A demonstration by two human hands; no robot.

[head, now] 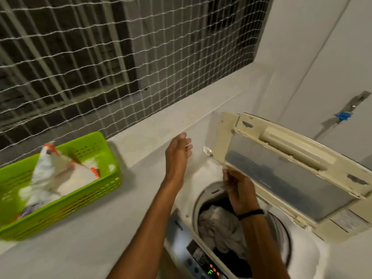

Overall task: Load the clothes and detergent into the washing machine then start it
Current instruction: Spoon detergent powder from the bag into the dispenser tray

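A top-loading washing machine [181,234] stands at the lower right with its lid [291,178] folded up and open. Grey and dark clothes [219,228] lie inside the drum. My right hand [239,190] hovers over the drum's back rim, shut on the handle of a small clear spoon [208,153] whose bowl points up and left. My left hand [178,156] is held out over the ledge just left of the machine, fingers apart and holding nothing. The control panel [203,260] at the front shows lit orange and green indicators.
A green plastic basket [94,190] sits on the grey ledge [100,238] at the left and holds an opened white detergent bag [58,170]. A netted window grille [120,57] rises behind the ledge. A white wall with a tap [346,113] stands at the right.
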